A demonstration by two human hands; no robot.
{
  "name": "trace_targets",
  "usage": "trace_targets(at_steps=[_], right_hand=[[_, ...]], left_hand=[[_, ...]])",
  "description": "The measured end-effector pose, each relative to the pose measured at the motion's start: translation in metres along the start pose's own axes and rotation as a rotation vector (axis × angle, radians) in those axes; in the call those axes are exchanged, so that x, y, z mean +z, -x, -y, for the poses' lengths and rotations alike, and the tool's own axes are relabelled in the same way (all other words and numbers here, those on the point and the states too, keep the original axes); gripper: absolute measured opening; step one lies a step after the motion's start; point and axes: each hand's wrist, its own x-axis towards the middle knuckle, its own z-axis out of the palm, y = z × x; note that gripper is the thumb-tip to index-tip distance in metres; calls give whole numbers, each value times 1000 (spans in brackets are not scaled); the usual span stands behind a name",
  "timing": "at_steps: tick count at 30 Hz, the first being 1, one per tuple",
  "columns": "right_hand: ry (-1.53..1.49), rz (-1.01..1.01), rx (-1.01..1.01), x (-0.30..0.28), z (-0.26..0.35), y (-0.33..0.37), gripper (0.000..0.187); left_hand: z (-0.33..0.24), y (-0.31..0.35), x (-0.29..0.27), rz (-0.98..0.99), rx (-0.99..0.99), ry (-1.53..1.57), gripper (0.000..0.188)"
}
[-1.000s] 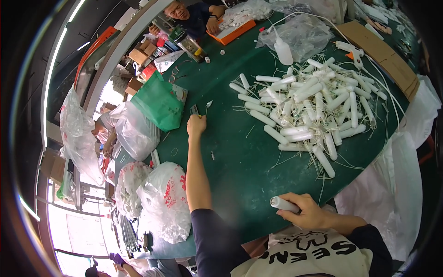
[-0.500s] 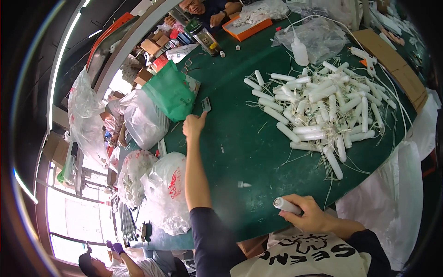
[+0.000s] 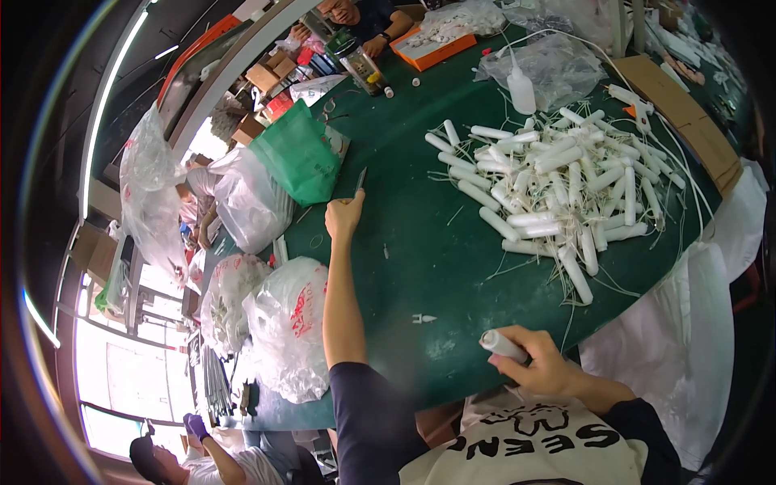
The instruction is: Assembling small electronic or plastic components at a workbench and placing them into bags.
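Note:
Far out over the green table, my left hand (image 3: 343, 220) has its fingers closed on a small flat grey card-like piece (image 3: 361, 179), now edge-on. What kind of thing it is cannot be made out. Close to my body, my right hand (image 3: 543, 365) is wrapped round a white plastic tube (image 3: 503, 344), its round end pointing left. Between the two hands lies a small white pointed tip (image 3: 423, 318). To the right is a big heap of similar white tubes (image 3: 558, 174) with thin pale wires tangled among them.
A green bag (image 3: 299, 153) and clear plastic bags (image 3: 287, 335) crowd the left edge. A white squeeze bottle (image 3: 521, 89), a glue gun (image 3: 634, 103) with its cord, and a cardboard strip (image 3: 687, 121) lie beyond the heap. Other people sit at the far end and lower left.
My left hand has gripped the grey piece and tilted it up from the tabletop. My right hand keeps the tube, turned slightly. The view has shifted a little.

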Motion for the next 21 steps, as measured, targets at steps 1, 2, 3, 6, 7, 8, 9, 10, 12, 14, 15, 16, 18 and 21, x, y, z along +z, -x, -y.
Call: trace_targets(at_steps=[1,2,3,6,7,8,9,10,12,14,15,16,18,21], right_hand=[[-11,5,24,1,2,2,25],[-11,6,30,0,0,3,25],[-4,-13,30,-4,-1,6,24],[-31,-67,24,1,3,9,20],[-52,-50,3,3,5,11,20],[-69,-38,-19,4,10,15,20],[-65,-27,-9,7,12,17,20],[-176,-7,14,9,14,20,21],[-286,26,40,13,19,25,21],[-193,41,-9,17,19,29,23],[-222,43,-8,21,19,32,22],[-221,50,-1,24,19,35,22],[-170,58,0,27,18,41,21],[-35,58,18,34,15,44,21]], left_hand=[[9,14,-15,14,60,156,50],[7,33,-26,19,57,156,50],[2,63,-41,-7,168,205,45],[24,148,-67,77,278,363,32],[34,179,-75,78,321,339,31],[39,210,-83,81,367,319,31],[44,234,-88,105,365,268,32],[48,252,-90,132,364,219,34],[62,277,-83,82,464,211,36],[69,294,-78,112,451,131,37],[73,298,-73,67,452,151,36],[77,302,-70,21,452,171,36],[74,305,-78,46,453,157,44],[68,309,-92,86,466,286,60]])
